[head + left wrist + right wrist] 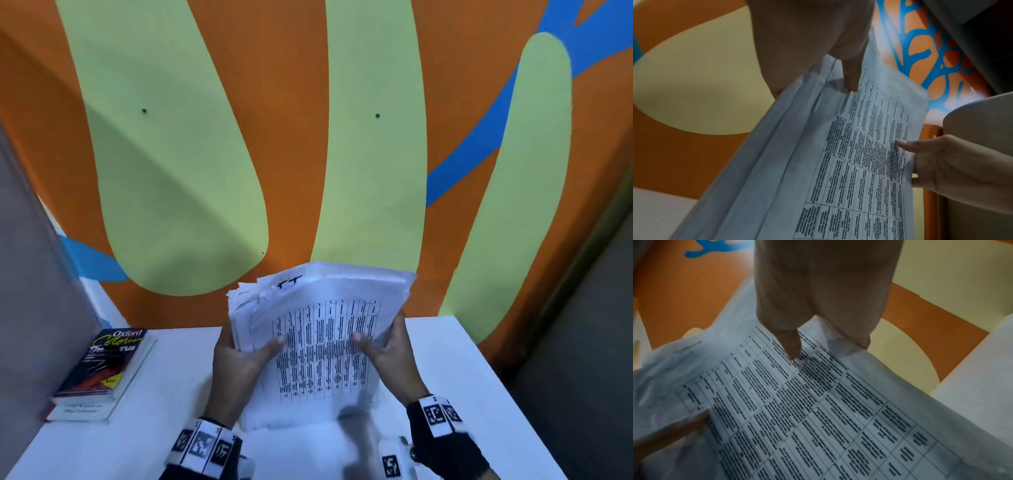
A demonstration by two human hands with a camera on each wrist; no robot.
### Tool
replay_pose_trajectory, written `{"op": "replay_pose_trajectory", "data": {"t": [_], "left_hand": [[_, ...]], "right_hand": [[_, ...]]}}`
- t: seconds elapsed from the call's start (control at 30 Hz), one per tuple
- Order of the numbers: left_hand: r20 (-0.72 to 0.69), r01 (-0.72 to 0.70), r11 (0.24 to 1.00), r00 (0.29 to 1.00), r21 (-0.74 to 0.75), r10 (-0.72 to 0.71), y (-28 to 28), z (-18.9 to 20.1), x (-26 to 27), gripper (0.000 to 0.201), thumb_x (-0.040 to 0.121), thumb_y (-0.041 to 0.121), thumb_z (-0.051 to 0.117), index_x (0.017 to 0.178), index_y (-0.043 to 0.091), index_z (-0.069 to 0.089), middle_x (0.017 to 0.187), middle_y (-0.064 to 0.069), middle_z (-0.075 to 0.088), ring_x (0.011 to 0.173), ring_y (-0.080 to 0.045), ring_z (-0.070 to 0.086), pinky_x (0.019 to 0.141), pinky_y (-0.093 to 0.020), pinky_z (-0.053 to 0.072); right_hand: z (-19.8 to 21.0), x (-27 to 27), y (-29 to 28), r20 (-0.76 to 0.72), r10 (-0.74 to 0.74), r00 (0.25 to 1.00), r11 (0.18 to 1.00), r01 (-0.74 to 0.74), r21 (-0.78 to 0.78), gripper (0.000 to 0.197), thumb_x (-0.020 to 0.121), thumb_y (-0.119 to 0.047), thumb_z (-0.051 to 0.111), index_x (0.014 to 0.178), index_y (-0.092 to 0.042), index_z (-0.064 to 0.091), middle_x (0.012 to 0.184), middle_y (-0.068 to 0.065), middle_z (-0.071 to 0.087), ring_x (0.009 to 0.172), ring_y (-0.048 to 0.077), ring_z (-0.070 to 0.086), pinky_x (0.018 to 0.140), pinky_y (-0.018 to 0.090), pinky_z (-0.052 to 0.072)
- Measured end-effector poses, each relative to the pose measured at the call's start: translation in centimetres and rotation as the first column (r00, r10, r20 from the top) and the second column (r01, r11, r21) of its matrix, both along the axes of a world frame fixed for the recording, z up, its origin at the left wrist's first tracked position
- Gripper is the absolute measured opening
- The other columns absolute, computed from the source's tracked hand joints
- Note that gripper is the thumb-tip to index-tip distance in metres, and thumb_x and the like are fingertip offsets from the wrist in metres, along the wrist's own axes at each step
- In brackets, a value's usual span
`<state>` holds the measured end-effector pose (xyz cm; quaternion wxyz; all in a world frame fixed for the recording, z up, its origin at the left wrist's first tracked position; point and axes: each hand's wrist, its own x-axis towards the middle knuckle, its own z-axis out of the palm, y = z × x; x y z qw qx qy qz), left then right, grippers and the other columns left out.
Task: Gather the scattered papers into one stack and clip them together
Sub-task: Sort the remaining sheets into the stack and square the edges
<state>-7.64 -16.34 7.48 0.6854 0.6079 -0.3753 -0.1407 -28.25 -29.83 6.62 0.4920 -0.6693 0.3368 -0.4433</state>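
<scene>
You've got the stack of papers up off the white table, tilted w/ its top edge toward the painted wall and its bottom edge low, near the tabletop. Your left hand grips the stack's left edge, thumb pressed on the printed top sheet, fingers curled behind. Your right hand grips the right edge the same way, thumb on the printed grid, fingers wrapped round the back. Sheets aren't flush: the top-left corner fans out unevenly. Left of the stack, well apart, a thesaurus lies flat on the table atop another book. No clip visible; blurry shapes on the table below the stack can't be ID'd.
</scene>
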Motion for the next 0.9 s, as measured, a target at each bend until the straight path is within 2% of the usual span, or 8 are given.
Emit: {"op": "replay_pose_trajectory", "data": {"t": [0.1,0.23,0.3,0.4,0.53,0.67,0.8,0.9], "left_hand": [[-0.066,-0.041,0.998,0.997,-0.036,0.039,-0.5,1.1,-0.6,0.020,0.074,0.025,0.080,0.076,0.010,0.069,0.069,0.006,0.073,0.073,-0.021,0.067,0.059,-0.017,0.050],[-0.040,-0.060,0.996,0.998,-0.066,0.058,-0.9,3.1,-0.9,0.054,0.071,0.055,0.076,0.048,0.024,0.039,0.047,-0.001,0.036,0.048,-0.010,0.032,0.048,-0.022,0.024],[-0.036,-0.056,0.995,0.998,-0.084,0.053,-0.9,3.6,-0.4,0.049,0.069,0.046,0.077,0.047,0.022,0.041,0.044,0.002,0.041,0.042,-0.012,0.035,0.047,-0.021,0.026],[-0.026,-0.021,0.996,0.999,-0.085,0.018,-0.9,2.7,0.2,0.036,0.071,0.033,0.080,0.096,0.009,0.070,0.085,0.003,0.073,0.072,-0.007,0.066,0.067,-0.025,0.049],[-0.047,-0.131,0.991,0.990,-0.007,0.131,-1.1,1.6,-0.5,0.059,0.069,0.059,0.075,0.055,0.014,0.041,0.046,0.012,0.035,0.044,-0.008,0.032,0.045,-0.023,0.026],[-0.009,-0.163,0.985,0.987,-0.057,0.163,-1.0,4.4,-1.5,0.047,0.075,0.047,0.061,0.051,0.022,0.029,0.035,0.007,0.026,0.035,-0.006,0.023,0.040,-0.017,0.019],[0.022,-0.136,0.989,0.990,-0.055,0.138,-1.2,4.5,-0.9,0.038,0.075,0.043,0.075,0.095,0.015,0.060,0.082,0.013,0.062,0.072,-0.001,0.058,0.067,-0.022,0.047],[0.036,-0.097,0.995,0.995,0.016,0.096,-0.7,2.5,-1.2,0.049,0.080,0.021,0.075,0.122,0.030,0.051,0.114,0.017,0.060,0.105,-0.005,0.059,0.086,-0.024,0.045]], "right_hand": [[0.7,1.2,0.0,0.042,0.014,0.999,1.000,-0.013,-0.024,0.050,0.089,0.000,0.061,0.134,-0.011,0.043,0.127,0.002,0.062,0.114,0.000,0.059,0.102,0.026,0.046],[3.6,2.2,-0.3,0.086,-0.029,0.996,0.989,0.041,-0.139,0.040,0.091,0.000,0.057,0.123,-0.024,0.048,0.116,-0.004,0.065,0.104,-0.003,0.061,0.087,0.017,0.048],[4.2,1.8,-1.0,0.125,0.000,0.992,0.990,0.017,-0.138,0.041,0.088,-0.004,0.063,0.121,-0.022,0.048,0.114,-0.004,0.065,0.103,0.005,0.063,0.087,0.028,0.051],[3.4,0.9,-1.6,0.060,0.066,0.996,0.992,-0.059,-0.109,0.059,0.083,-0.009,0.071,0.132,-0.018,0.040,0.121,-0.014,0.061,0.114,0.004,0.059,0.091,0.023,0.051],[1.8,1.1,-1.3,-0.059,0.006,0.998,0.991,-0.014,-0.135,0.028,0.088,-0.006,0.066,0.104,-0.027,0.057,0.089,-0.022,0.068,0.083,-0.003,0.061,0.074,0.023,0.045],[4.0,2.0,-0.5,0.059,0.001,0.998,0.987,0.008,-0.160,0.030,0.091,-0.008,0.061,0.112,-0.028,0.056,0.102,-0.001,0.070,0.093,0.010,0.066,0.078,0.024,0.051],[4.9,1.2,-0.1,0.085,0.007,0.996,0.984,0.009,-0.178,0.048,0.084,-0.019,0.071,0.122,-0.025,0.044,0.100,-0.022,0.059,0.091,-0.014,0.057,0.080,0.005,0.045],[2.5,0.9,0.4,0.053,0.020,0.998,0.994,-0.014,-0.110,0.044,0.088,-0.009,0.066,0.122,-0.025,0.044,0.115,-0.016,0.058,0.103,-0.016,0.054,0.093,0.021,0.047]]}}
